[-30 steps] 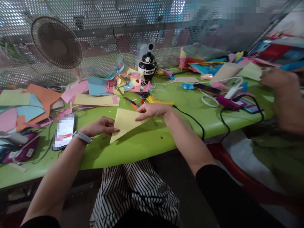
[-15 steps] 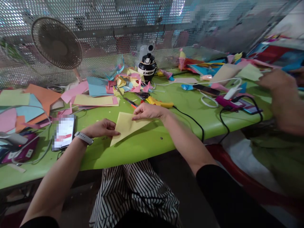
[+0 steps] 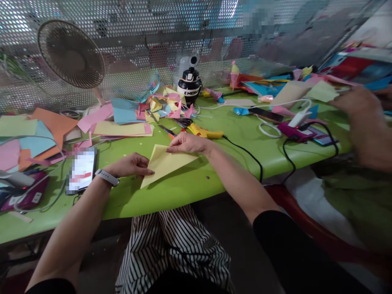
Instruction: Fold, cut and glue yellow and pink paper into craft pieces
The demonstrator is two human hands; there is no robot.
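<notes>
Yellow paper (image 3: 165,166) between two hands, over the green table (image 3: 174,196) near its front edge. I see, from my remote station, the left hand (image 3: 134,164) pinching its left edge and the right hand (image 3: 187,143) pinching its upper edge; neither is nearer, since both touch it. The sheet extends rightward from the left grip; its long edge slants from a near-left corner up toward the right wrist (whether it touches the table, I cannot tell). Bottle (image 3: 189,88) lettering reads roughly "ENERG"; the phone (image 3: 87,163) screen is illegible to me.
</notes>
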